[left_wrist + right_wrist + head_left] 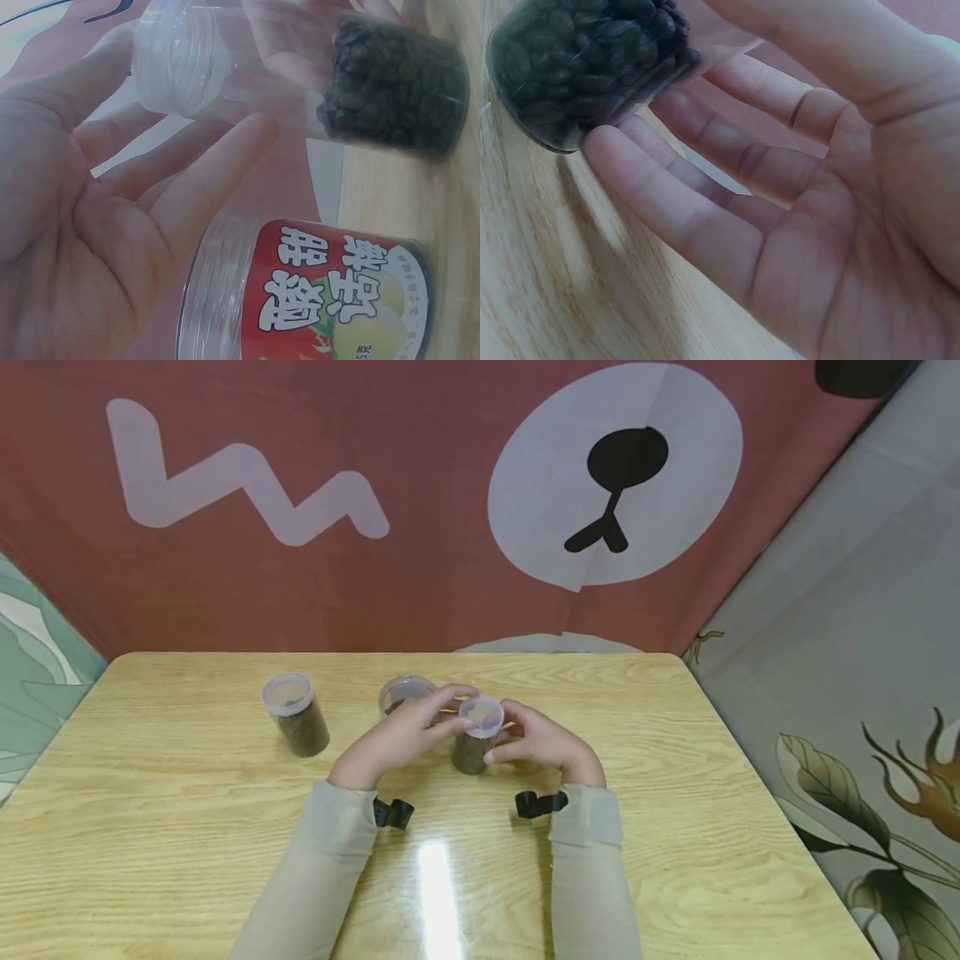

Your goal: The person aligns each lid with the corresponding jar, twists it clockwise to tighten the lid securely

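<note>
A clear plastic jar [470, 753] with a whitish translucent lid [483, 714] stands on the table between both hands. Dark beans [401, 86] fill its lower part. My left hand [401, 735] holds the jar near the lid, thumb on the near side and fingers behind. On the other side, my right hand [547, 743] curves its fingers round the body. In the right wrist view one fingertip [604, 150] lies by the jar's base. Behind the left hand is a wider clear jar [405, 687], partly hidden; its red label [307, 292] shows in the left wrist view.
Another lidded jar [303, 727] with dark contents stands to the left on the wooden table [172, 827]. A red cloth [420, 585] with a cartoon face hangs along the table's back edge. Patterned cloth [847, 635] hangs at the right.
</note>
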Motion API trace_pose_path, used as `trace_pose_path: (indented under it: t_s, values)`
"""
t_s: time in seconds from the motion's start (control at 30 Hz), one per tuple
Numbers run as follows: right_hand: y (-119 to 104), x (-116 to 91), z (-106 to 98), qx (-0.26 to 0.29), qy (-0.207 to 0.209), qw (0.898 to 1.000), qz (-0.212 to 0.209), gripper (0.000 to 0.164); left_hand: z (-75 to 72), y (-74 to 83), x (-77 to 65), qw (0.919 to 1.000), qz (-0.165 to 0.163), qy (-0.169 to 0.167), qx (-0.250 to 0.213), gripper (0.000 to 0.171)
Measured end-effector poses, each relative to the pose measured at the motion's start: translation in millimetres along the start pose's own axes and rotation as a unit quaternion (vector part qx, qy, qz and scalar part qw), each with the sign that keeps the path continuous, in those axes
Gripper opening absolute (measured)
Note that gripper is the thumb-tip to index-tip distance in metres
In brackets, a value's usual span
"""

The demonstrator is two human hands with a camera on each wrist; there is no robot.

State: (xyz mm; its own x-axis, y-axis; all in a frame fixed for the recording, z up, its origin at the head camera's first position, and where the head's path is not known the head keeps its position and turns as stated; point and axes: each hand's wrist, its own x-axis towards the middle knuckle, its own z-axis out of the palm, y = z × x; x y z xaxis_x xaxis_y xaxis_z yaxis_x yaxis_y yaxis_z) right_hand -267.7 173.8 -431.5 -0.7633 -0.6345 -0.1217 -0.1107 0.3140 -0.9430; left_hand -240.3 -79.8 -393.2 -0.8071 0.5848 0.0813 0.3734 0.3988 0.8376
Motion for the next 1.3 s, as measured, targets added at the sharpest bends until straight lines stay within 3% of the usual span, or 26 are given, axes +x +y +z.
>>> trace_pose_path:
  t_s: [0.57,1.07,1.3]
  values:
    - [0.7,1.5,0.0,0.014,-0.007,1.0,0.006,0.052,4.0,2.5,2.0,0.9988,-0.016,0.024,-0.039,0.049]
    - [0.2,0.6,-0.1,0.001,-0.003,1.0,0.003,0.056,0.4,-0.4,1.5,0.9996,0.002,-0.008,-0.027,0.048]
    - [1.4,1.9,-0.8,-0.003,-0.005,1.0,0.004,0.055,0.6,-1.7,1.9,0.9993,0.002,-0.006,-0.037,0.054]
